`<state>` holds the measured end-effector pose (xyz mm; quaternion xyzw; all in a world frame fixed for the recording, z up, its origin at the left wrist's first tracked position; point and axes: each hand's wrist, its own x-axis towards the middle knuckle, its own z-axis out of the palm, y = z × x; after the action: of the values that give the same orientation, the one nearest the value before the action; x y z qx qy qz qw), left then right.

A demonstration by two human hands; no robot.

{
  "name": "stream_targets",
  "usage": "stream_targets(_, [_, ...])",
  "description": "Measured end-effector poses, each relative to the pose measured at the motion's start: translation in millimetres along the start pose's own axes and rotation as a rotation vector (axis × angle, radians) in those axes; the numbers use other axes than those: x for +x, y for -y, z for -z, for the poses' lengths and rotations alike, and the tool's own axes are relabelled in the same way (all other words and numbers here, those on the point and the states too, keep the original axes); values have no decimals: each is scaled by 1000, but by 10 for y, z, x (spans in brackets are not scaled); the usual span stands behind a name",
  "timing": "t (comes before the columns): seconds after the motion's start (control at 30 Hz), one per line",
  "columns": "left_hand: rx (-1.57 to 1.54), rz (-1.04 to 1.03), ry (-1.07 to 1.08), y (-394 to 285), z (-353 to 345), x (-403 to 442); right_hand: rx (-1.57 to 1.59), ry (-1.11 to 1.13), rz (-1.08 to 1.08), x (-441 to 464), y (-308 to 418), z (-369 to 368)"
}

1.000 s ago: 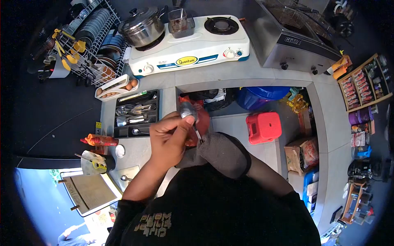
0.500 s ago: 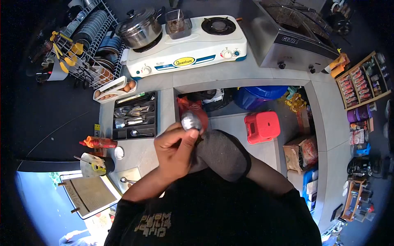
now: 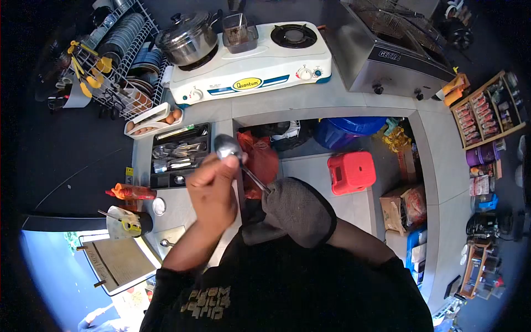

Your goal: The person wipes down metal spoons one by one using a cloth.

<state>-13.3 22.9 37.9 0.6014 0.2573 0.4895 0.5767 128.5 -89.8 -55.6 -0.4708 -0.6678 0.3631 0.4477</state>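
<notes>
Between thumb and fingers, my left hand (image 3: 213,191) pinches a metal spoon (image 3: 227,146) at its bowl end, a little blurred. The spoon's handle slants down to the right, and its far end enters a dark grey cloth (image 3: 298,210). That cloth covers my right hand, which holds it around the handle end; the fingers are hidden, and only the forearm shows. To the left of my left hand lies a black cutlery tray (image 3: 208,145) with spoons and forks in its compartments.
A white two-burner stove (image 3: 249,72) bears a lidded pot (image 3: 188,41) and a clear container. Eggs (image 3: 173,115) and a dish rack (image 3: 124,55) are at the upper left. A steel fryer (image 3: 392,72) stands upper right. A red stool (image 3: 352,172) is below counter level.
My left hand has moved left and slightly up with the spoon's bowl. More of the handle now shows between hand and cloth. The covered right hand has stayed nearly in place.
</notes>
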Motion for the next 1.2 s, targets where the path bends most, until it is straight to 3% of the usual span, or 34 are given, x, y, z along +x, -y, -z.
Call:
stream_targets(0.03, [-27, -27, -18, 2, -40, -7, 340, -25, -113, -36, -75, -102])
stream_targets(0.1, [-70, 46, 137, -16, -93, -146, 537, -47, -168, -50, -114, -143])
stream_targets(0.17, [66, -25, 264, 14, -175, -244, 179, 7, -74, 22, 128, 21])
stream_targets(0.23, [-38, -33, 228, 26, -173, -207, -326, 169, -7, 131, 491, 251])
stream_targets(0.27, [-11, 66, 177, -8, -77, -168, -611, 279, 11, 153, 598, 304])
stream_targets(0.3, [14, 167, 127, -40, 34, -111, -635, 237, 89, 114, 536, 263])
stream_targets(0.37, [-155, 99, 18, 18, 60, -39, -682, 157, 259, 56, 354, 152])
stream_targets(0.43, [-279, 160, 39, -13, 44, -131, -921, 293, 249, 247, 671, 279])
stream_targets(0.47, [-319, 123, 147, 86, 50, -231, -1043, 355, 237, 328, 776, 336])
stream_targets(0.5, [-82, 48, 236, 80, 8, -283, -866, 259, 259, 343, 711, 328])
stream_targets(0.53, [-147, 69, 202, 118, 3, -291, -688, 163, 278, 363, 645, 310])
stream_targets(0.63, [-282, 163, 83, 27, 128, -124, -804, 93, 284, 382, 718, 291])
stream_targets(0.67, [-334, 163, 43, 96, 263, -32, -580, 84, 235, 350, 719, 296])
stream_targets(0.7, [-406, 89, 145, 122, 301, 9, -358, 80, 190, 332, 721, 313])
stream_targets(0.77, [-225, 172, 503, 101, 243, -140, -158, 92, -14, 279, 740, 399])
stream_targets(0.8, [-267, 186, 563, 35, 102, -137, -58, 94, -122, 255, 746, 423])
stream_targets(0.9, [-298, 331, 438, -5, 58, -162, 103, -87, -201, 239, 707, 416])
stream_targets(0.97, [-224, 280, 307, 19, -17, -235, 194, -65, -296, 300, 772, 448])
stream_targets(1.03, [-119, 174, 205, 87, -69, -277, 63, -205, 2, 331, 525, 265])
stream_targets(1.07, [-47, 101, 173, 148, -69, -290, 33, -3, -81, 366, 349, 239])
stream_targets(1.13, [99, 24, 120, 170, -73, -317, -58, -65, -116, 281, 297, 179])
stream_targets(1.2, [143, -15, 69, 214, -70, -327, 57, -141, -163, 164, 339, 163])
